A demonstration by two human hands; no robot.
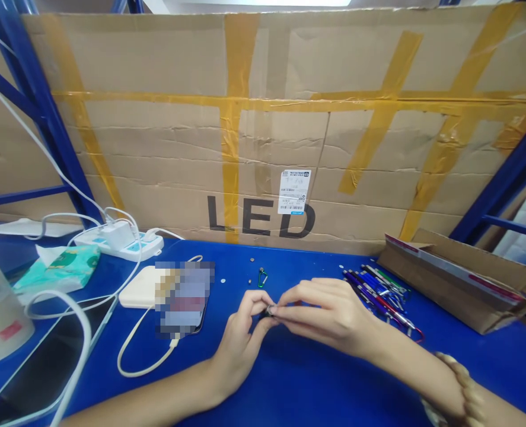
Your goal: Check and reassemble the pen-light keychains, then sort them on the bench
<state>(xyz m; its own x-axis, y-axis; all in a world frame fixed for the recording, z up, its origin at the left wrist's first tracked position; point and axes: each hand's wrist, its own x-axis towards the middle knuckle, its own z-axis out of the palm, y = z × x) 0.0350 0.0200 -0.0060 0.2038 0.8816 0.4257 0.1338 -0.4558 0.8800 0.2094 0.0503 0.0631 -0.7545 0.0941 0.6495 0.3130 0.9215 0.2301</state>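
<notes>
Blue tabletop (316, 391). Our left hand (240, 351), right hand (334, 311) pinch tiny thing (268, 311), fingers (305, 292) closed. Probably light, hard; hold edges.

The small dark piece (267, 314) you have pinched sits where the fingertips of your left hand (240, 341) and right hand (327, 311) meet, in front of you and near the middle of your view. You can see a silvery glint at its upper right, beside the right fingertips, and a blackish part lower left. Your fingers cover most of it, so its full shape and tilt can't be told.
</notes>
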